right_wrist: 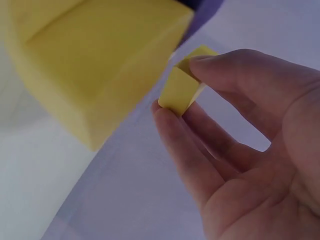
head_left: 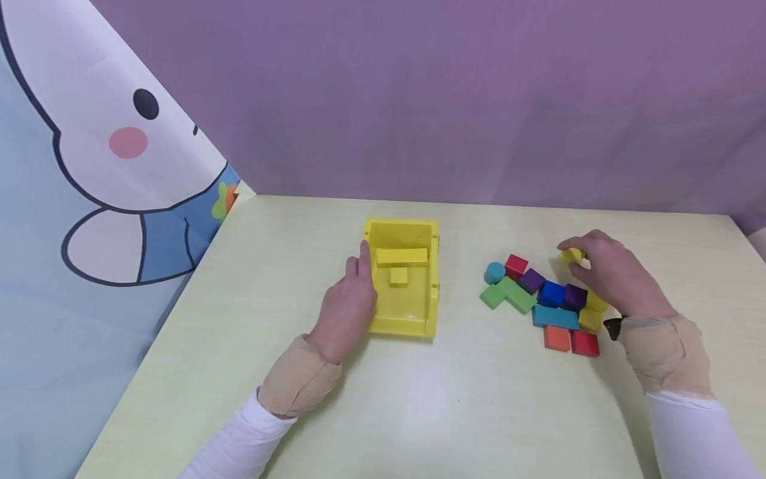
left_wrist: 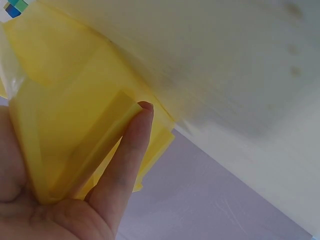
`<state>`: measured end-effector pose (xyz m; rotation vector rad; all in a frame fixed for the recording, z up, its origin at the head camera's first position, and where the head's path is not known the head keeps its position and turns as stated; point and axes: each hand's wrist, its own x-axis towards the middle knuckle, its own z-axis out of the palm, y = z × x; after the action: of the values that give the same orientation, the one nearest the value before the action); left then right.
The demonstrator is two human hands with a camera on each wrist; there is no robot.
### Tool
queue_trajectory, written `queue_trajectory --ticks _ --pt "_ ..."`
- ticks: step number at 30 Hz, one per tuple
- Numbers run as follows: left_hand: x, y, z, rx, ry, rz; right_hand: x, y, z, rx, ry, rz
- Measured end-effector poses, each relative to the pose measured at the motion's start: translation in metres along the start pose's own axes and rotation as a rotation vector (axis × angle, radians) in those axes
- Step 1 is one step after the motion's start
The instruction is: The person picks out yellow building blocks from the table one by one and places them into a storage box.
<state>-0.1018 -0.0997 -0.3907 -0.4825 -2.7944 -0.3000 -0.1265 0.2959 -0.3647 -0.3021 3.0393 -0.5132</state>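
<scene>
My left hand [head_left: 350,306] holds the left side of a yellow plastic bin [head_left: 432,319], one finger extended along its rim. In the left wrist view, a straight finger [left_wrist: 131,155] touches the bin's outer wall [left_wrist: 75,105]. Inside the bin lie a long yellow block [head_left: 402,257] and a small yellow cube [head_left: 398,277]. My right hand [head_left: 616,279] pinches a small yellow block [right_wrist: 179,91] between thumb and fingertips, at the far side of a group of coloured blocks. In the right wrist view, another yellow block [right_wrist: 95,75] appears large and near.
Blocks lie together right of the bin: a light blue cylinder [head_left: 495,273], a red block [head_left: 516,266], a green block [head_left: 517,295], a teal block [head_left: 555,317], an orange block [head_left: 557,338] and several others. A purple backdrop [head_left: 449,100] stands behind the pale table [head_left: 371,412].
</scene>
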Motion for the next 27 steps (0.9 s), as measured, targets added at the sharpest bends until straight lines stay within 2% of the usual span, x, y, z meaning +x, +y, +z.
queue_trajectory --ticks 16,27 --pt "0.001 0.001 0.001 -0.009 -0.002 0.007 -0.005 -0.02 -0.008 -0.005 0.048 -0.032" --pt "0.002 0.001 0.002 -0.011 -0.01 -0.009 -0.006 -0.033 -0.011 -0.007 0.102 -0.084"
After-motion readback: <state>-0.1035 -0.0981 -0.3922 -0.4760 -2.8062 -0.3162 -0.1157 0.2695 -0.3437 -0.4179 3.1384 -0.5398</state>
